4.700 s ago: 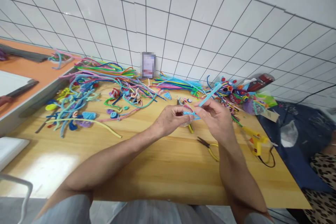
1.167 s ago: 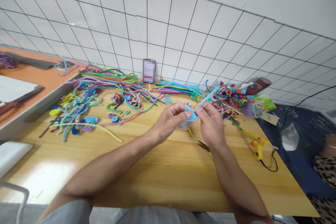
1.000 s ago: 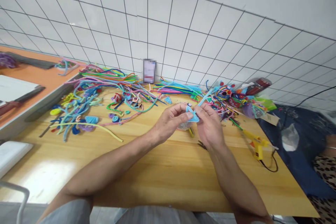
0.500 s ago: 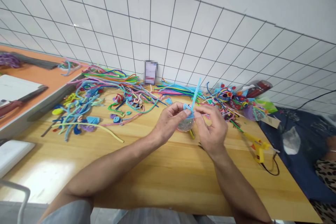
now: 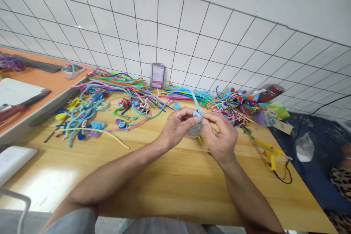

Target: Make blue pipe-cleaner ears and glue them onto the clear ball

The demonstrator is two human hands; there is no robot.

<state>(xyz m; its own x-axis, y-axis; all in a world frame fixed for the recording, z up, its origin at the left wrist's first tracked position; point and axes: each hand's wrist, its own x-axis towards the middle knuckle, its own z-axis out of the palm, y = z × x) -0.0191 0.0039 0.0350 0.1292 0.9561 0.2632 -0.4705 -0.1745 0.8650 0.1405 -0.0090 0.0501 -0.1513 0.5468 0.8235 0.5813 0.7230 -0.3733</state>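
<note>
A light-blue pipe cleaner [image 5: 195, 98] is pinched between both hands, curled at its lower part with one straight end sticking up and leaning left. My left hand [image 5: 177, 126] closes on its curled part from the left. From the right, my right hand [image 5: 220, 134] pinches the same pipe cleaner with thumb and forefinger. Just below the fingers a clear, rounded plastic piece [image 5: 194, 131] shows, partly covered by the hands; whether it is held or lies on the table I cannot tell.
Pipe cleaners [image 5: 117, 79] in many colours lie heaped along the wall. A phone [image 5: 158, 75] leans there. Curled pieces [image 5: 82, 117] lie at left. At right are a yellow glue gun [image 5: 271, 153], finished colourful figures [image 5: 237, 97] and a dark red bottle [image 5: 271, 92]. A person's patterned sleeve [image 5: 340, 182] shows far right.
The pipe cleaner's free end has swung from leaning right to leaning left, and its curl sits tighter at my fingertips. Both hands stay nearly in place.
</note>
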